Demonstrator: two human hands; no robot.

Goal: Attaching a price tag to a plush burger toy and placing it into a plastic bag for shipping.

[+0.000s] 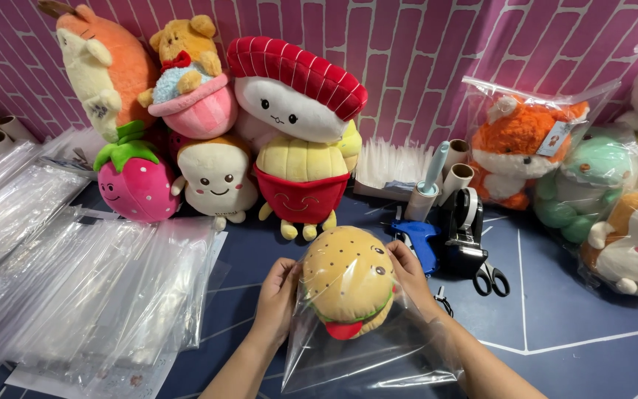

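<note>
Two hands, dark blue table (555, 310), pink brick wall (422, 52).
Your left hand (276, 295) and right hand (410, 275) grip the burger plush (348, 284) in its clear bag (363, 355); bag stack (90, 295) at 9 o'clock.

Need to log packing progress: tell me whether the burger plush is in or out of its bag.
Partly in: the burger plush sits in the clear bag's mouth.

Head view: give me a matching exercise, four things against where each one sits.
Things:
1. burger plush
2. scissors
3. strawberry plush
4. fox plush

Places:
A. in a sealed clear bag by the wall, right
B. between both hands, partly in a clear bag
C. left, in front of the plush pile
D. on the table, right of the tape dispenser

Pairs: 1-B, 2-D, 3-C, 4-A
</note>
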